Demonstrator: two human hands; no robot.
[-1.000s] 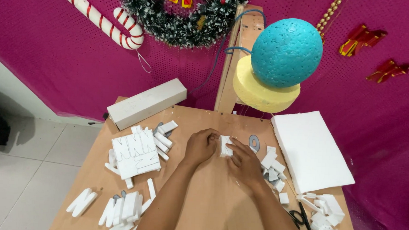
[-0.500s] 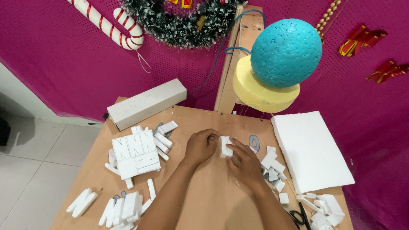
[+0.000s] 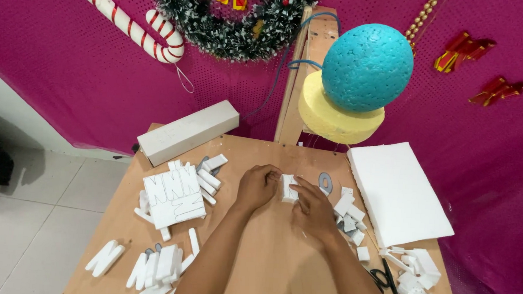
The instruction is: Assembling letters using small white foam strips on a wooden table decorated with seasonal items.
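A small white foam piece [image 3: 287,188] sits upright near the middle of the wooden table [image 3: 267,266]. My left hand [image 3: 257,187] grips its left side with curled fingers. My right hand [image 3: 313,208] touches its right side with the fingertips. Both forearms reach in from the bottom edge of the view.
A white foam sheet with drawn letter outlines [image 3: 173,196] and cut foam strips [image 3: 157,267] lie at the left. A large white foam slab [image 3: 397,193], foam scraps [image 3: 348,214] and scissors [image 3: 384,280] are at the right. A long grey box [image 3: 188,131] lies at the back. A blue foam ball [image 3: 367,68] hangs above.
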